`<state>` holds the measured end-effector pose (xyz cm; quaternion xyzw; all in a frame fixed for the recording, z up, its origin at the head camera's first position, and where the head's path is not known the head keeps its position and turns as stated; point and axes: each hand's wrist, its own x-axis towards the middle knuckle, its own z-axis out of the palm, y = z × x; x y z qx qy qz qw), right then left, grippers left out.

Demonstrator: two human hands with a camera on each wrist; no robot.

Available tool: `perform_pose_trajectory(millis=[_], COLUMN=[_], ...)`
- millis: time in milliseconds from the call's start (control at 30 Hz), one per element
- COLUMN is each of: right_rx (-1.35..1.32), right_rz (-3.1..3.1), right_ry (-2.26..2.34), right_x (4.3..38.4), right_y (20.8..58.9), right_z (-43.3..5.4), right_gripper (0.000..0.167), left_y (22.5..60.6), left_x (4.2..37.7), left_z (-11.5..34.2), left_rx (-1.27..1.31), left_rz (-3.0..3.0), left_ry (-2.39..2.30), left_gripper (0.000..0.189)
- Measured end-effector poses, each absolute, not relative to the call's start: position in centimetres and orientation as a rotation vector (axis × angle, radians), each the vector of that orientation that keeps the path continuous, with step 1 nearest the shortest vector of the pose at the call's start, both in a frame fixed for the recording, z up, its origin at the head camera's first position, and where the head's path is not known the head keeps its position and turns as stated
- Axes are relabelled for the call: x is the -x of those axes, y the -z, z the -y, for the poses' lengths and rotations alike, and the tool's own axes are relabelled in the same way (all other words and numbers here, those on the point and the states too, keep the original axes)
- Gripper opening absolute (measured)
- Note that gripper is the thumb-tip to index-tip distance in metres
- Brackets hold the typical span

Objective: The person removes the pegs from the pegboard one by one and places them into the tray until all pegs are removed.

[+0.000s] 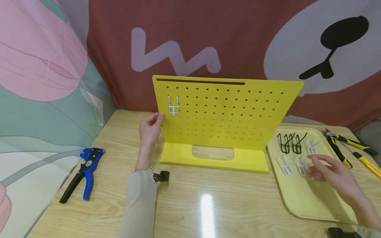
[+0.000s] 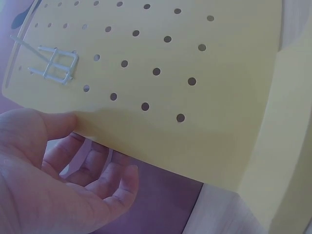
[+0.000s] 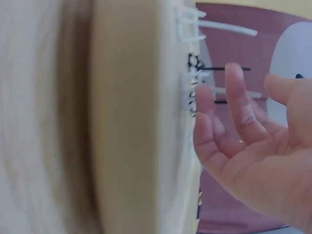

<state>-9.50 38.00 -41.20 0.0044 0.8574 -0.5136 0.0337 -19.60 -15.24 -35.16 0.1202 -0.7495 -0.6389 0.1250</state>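
A yellow pegboard [image 1: 220,112] stands upright on its base. My left hand [image 1: 150,130] holds its left edge, with the thumb [image 2: 61,124] on the front face and the other fingers behind. Near the board's upper left corner hangs a white wire hook [image 1: 174,106], close above that thumb. Over the yellow tray [image 1: 315,201] on the right, my right hand [image 1: 334,175] has loosely bent fingers and nothing between them. Its fingertips are beside a white hook [image 1: 301,165]. Another white hook [image 1: 285,166] and two black wire hooks [image 1: 290,143] lie in the tray too.
Blue and black wire strippers [image 1: 87,168] lie at the table's left. Right of the tray are black and yellow pliers [image 1: 337,150] and a yellow-handled tool [image 1: 367,163]. A printed cloth [image 1: 238,39] hangs behind the board.
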Motion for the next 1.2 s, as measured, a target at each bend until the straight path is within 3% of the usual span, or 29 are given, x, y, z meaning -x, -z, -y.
perform_pose_trajectory(millis=[300,567,1200], right_rx=[0.18,0.312,0.516], right_rz=[-2.719,-2.429,-2.557], right_ry=[1.615,2.317,1.994], right_x=[9.2,9.6,15.5], right_y=[37.7,37.4,37.0], right_z=[-35.4,-29.3,-13.2], right_gripper=[0.033,0.027,0.023], left_y=[34.9,34.9,35.4], left_x=[19.6,19.6,19.7], left_z=[15.2,15.1,15.3], left_rx=[-0.354,-0.35,-0.379], left_rz=[2.19,2.189,2.176], left_ry=[1.861,1.869,1.885], left_gripper=[0.036,0.035,0.034])
